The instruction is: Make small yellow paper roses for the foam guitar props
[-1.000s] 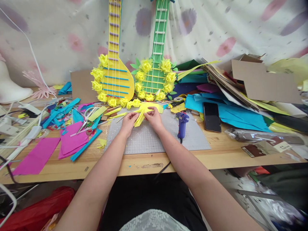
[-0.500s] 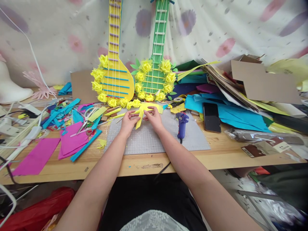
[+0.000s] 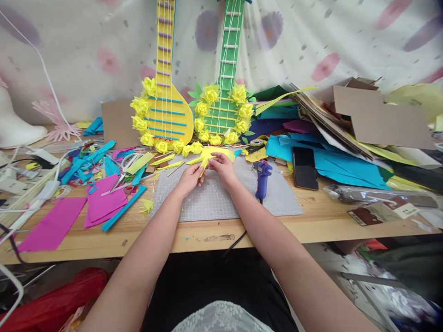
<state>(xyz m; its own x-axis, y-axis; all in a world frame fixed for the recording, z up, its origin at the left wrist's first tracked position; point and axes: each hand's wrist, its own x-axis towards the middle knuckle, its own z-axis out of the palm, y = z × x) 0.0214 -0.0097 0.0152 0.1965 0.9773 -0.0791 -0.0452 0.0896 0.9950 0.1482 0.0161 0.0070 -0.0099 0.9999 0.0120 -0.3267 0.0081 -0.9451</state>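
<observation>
Over the grey cutting mat [image 3: 214, 203], my left hand [image 3: 190, 180] and my right hand [image 3: 223, 168] pinch a yellow paper strip [image 3: 206, 162] between them. The fingers of both hands are closed on it, and they partly hide it. Just behind the strip lies more yellow paper [image 3: 228, 153] on the mat. A blue hot glue gun [image 3: 262, 180] lies to the right of my right hand. Behind my hands stand a yellow paper guitar [image 3: 173, 121] and a green paper guitar [image 3: 221, 113], both edged with yellow paper roses.
Pink paper sheets [image 3: 105, 199], scissors [image 3: 123, 171] and coloured scraps cover the left side, beside white cables [image 3: 44, 189]. To the right are a phone [image 3: 304, 168], blue paper [image 3: 353, 170] and stacked cardboard [image 3: 380, 120].
The strip's loose end, which hung down toward me, is now folded up between my fingers. My left hand has moved slightly right and down, closer to my right hand.
</observation>
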